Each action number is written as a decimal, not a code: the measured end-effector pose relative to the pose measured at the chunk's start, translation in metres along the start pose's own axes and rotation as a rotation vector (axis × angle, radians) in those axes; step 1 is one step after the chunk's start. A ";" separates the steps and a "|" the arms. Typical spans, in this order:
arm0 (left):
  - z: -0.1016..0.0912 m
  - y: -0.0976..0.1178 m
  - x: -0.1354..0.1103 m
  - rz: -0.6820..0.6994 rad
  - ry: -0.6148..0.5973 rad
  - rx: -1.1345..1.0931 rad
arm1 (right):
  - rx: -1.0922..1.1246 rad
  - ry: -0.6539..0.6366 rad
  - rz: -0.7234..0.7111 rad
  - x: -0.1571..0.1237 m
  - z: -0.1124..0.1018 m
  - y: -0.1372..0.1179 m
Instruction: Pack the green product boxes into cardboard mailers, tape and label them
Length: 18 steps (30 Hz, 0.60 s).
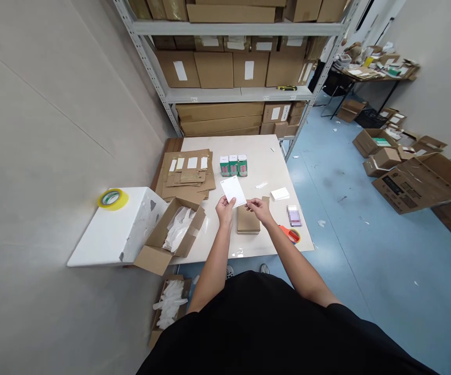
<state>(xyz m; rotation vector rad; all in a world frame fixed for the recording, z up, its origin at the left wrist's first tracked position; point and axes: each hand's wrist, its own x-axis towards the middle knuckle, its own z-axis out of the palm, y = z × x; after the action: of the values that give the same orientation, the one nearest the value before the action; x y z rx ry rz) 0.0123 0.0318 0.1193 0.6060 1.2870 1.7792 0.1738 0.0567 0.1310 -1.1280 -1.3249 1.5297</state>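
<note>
My left hand (224, 211) grips a white card (233, 190) by its lower left edge, thumb on top. At the card's lower right corner, my right hand (260, 209) has its fingers pinched together on the edge. Below the card a small brown cardboard box (248, 223) lies on the table (221, 245), partly covered by the card and my right hand. Three green and white boxes (233, 165) stand in a row just beyond. To the right are a stack of white cards (280, 194), a purple package (294, 215) and an orange tape dispenser (291, 235), partly behind my right forearm.
Flattened cardboard (188, 177) lies at the table's left. An open carton (188, 237) of clear plastic wrapping sits at the front left corner, beside a white block (111, 229) with yellow tape (112, 199). Shelving (225, 95) with cartons stands behind; more boxes (413, 179) lie on the floor.
</note>
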 end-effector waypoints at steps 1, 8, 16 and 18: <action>0.001 0.000 0.000 0.001 0.003 0.000 | 0.004 0.001 0.002 0.000 0.000 -0.001; 0.003 -0.003 0.000 -0.001 0.006 0.015 | 0.012 -0.045 -0.004 0.002 -0.003 -0.006; 0.001 0.005 -0.004 0.145 0.050 0.314 | 0.017 -0.085 -0.067 0.003 -0.002 -0.008; 0.004 0.011 -0.008 0.182 -0.105 0.384 | 0.021 -0.079 -0.083 0.003 -0.001 -0.010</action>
<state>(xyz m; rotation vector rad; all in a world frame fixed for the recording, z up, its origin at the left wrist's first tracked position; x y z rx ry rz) 0.0155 0.0255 0.1316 1.0456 1.5535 1.6253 0.1744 0.0614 0.1401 -0.9959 -1.3878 1.5374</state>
